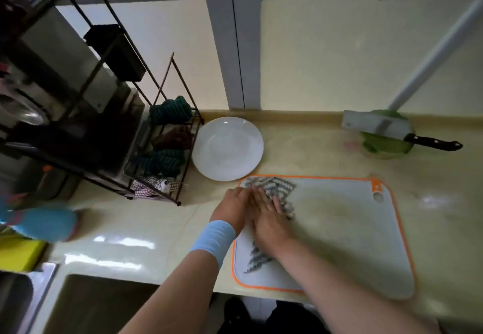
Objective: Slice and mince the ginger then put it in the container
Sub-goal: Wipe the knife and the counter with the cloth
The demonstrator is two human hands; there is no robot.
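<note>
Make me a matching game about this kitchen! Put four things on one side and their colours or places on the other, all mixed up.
Things:
1. plate
2. cleaver
3. cloth
4. cutting board

Clues:
A. has an orange edge
B. lies across the green bowl
C. is pressed under the right hand
D. is white and round

Pairs: 1-D, 2-B, 3-C, 4-A

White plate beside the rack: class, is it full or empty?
Empty. The white plate shows only a bare, glossy surface, with nothing lying on it.
</note>
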